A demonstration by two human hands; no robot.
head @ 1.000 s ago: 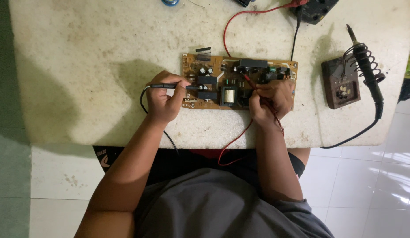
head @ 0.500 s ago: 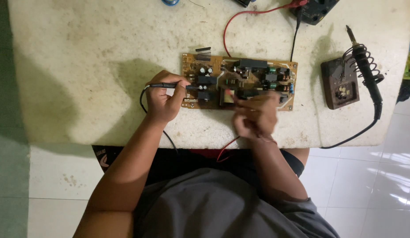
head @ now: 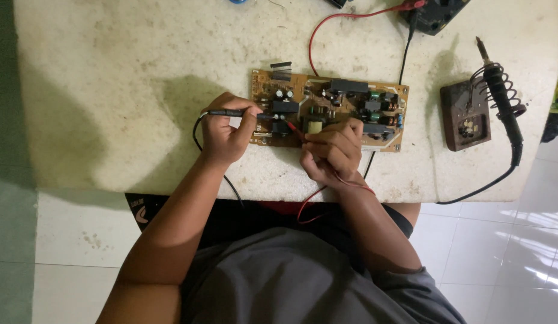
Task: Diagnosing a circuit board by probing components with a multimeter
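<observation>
A brown circuit board (head: 351, 99) with capacitors and black parts lies on the pale stone table (head: 111, 90). My left hand (head: 226, 133) grips a black test probe (head: 231, 113), its tip resting on the board's left part. My right hand (head: 333, 151) pinches a red test probe (head: 294, 128) whose tip points left onto the board near a yellow component. Both hands sit close together at the board's near edge. The red lead (head: 312, 207) runs from my right hand down over the table edge.
A soldering iron (head: 501, 90) rests in a coil stand on a brown base (head: 465, 117) at the right. A dark meter (head: 435, 12) sits at the far edge with red and black leads. White floor tiles lie below the table.
My right hand has slid left along the board, from its right part to its middle, carrying the red probe. My left hand has stayed in place with the black probe.
</observation>
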